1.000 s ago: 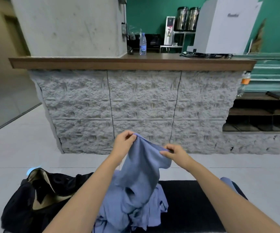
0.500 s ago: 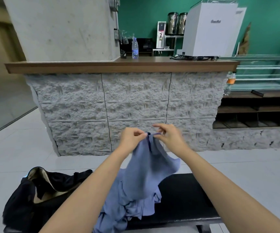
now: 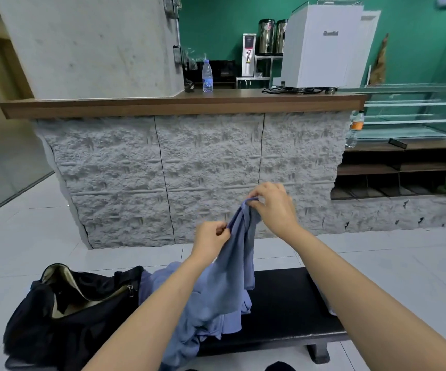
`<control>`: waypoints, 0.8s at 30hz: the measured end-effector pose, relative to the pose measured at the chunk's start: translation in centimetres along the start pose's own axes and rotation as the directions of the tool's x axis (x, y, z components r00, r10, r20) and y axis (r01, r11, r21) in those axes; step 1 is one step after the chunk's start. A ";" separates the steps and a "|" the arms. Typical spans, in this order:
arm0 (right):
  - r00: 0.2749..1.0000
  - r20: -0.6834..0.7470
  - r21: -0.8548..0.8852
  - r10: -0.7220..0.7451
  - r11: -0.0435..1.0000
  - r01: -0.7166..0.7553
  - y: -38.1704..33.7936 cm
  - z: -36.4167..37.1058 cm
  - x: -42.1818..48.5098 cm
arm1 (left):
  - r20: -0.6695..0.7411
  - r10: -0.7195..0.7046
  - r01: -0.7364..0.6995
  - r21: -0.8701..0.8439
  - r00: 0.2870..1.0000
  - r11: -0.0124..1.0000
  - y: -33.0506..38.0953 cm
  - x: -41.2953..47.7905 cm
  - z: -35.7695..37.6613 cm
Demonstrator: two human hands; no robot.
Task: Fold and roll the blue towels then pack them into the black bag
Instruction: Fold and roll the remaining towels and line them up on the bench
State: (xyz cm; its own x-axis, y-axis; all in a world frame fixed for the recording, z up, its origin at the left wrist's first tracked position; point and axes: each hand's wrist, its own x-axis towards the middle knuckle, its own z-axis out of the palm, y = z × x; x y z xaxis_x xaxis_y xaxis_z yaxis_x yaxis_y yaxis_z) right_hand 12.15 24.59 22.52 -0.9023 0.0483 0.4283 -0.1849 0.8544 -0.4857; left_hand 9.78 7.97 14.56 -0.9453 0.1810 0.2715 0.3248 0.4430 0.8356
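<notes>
Head view. A person's two bare forearms reach forward over a black bench (image 3: pixel 283 303). The left hand (image 3: pixel 211 238) pinches the edge of a blue towel (image 3: pixel 232 266) between thumb and curled fingers. The right hand (image 3: pixel 272 210), higher and just beside it, pinches the bunched top of the same towel with its fingertips. The towel hangs from both grips, gathered into a narrow fold at the top and widening downward. Its lower end meets a crumpled pile of blue towels (image 3: pixel 189 325) lying on the left part of the bench.

The black bag (image 3: pixel 69 314) sits at the left end of the bench, touching the pile. Its mouth is open and shows a tan lining; whether any towel is inside cannot be told.

Beyond the bench, across a pale tiled floor (image 3: pixel 23 236), stands a rough grey stone counter (image 3: pixel 205 178) with a brown wooden top. On the top are a water bottle (image 3: pixel 207 76) and a white machine (image 3: pixel 321 46). The wall behind is green.
</notes>
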 end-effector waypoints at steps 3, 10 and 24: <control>0.992 -0.064 0.143 0.108 0.985 -0.098 1.0 -1.1 0.4 | 0.042 -0.050 0.053 -0.069 0.998 0.996 -0.7 -0.4 0.1; 0.988 -0.042 0.266 0.149 0.955 -0.133 2.8 -2.7 1.2 | 0.203 -0.101 0.177 -0.403 0.974 0.898 1.6 0.5 -1.5; 0.968 -0.089 0.442 0.233 0.881 -0.172 5.8 -2.9 1.6 | 0.193 -0.284 0.330 -0.278 0.939 0.902 -1.8 0.0 -3.4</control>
State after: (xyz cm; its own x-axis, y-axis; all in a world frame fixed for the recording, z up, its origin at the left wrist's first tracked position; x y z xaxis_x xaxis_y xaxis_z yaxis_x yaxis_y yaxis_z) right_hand 10.78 31.12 22.61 -0.8822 0.2922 0.3692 -0.1799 0.5155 -0.8378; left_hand 9.11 4.18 14.70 -0.9741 0.2135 -0.0749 -0.0280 0.2149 0.9762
